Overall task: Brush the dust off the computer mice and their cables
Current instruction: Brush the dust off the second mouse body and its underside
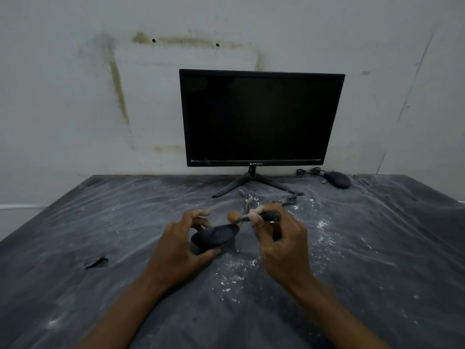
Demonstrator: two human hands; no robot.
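Mouse [215,236], smooth rounded black plastic, is held just above the dusty desk [75,248] by the left hand [181,248], thumb and curled fingers clamped on its sides. Right hand [281,243] grips a thin brush [261,217] with a dark handle, its tip touching the mouse's front edge. Second oval black mouse [337,179] with coiled cable [310,171] lies far right beside the matte black monitor [261,117]; white powder specks the wrinkled grey plastic cover.

Dark monitor [260,119] — plastic-covered table [100,222], stained wall [100,84].
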